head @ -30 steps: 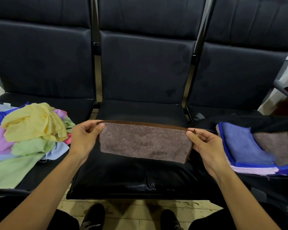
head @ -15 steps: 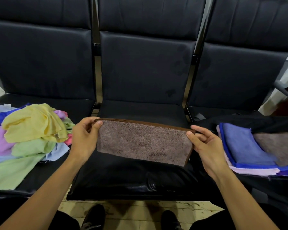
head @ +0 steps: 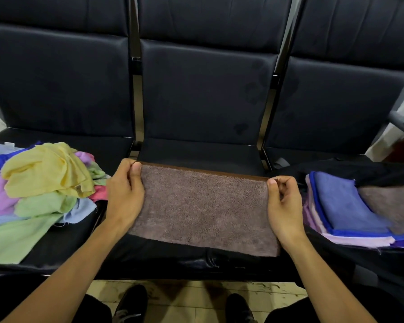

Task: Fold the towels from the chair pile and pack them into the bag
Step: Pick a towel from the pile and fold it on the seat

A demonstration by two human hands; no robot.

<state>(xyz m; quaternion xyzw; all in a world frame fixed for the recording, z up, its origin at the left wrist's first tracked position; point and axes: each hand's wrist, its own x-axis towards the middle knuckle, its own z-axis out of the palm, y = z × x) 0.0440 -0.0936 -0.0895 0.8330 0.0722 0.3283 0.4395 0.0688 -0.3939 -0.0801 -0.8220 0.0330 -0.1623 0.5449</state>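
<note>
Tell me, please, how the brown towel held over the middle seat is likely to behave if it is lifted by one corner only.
The brown towel would probably go floppy: it looks taut only between the left hand and the right hand. Its folded layers may well fall open. Its fuzzy pile suggests it is light and unlikely to slip.

The towel stretched over the middle seat is a dull mauve-brown with a speckled nap, and a rust-brown hem runs along its top edge. The chairs are plain black, faintly blotched with darker patches on the middle backrest. On the left seat the pile mixes pale yellow, mint green, lilac, light blue, royal blue and a bit of coral pink. At the right, the folded stack shows periwinkle blue edged in bright royal blue, pale lilac underneath, and another mauve-brown piece beside it, all against the black bag. The floor is cream tile with dark scuffs, the shoes black.
</note>
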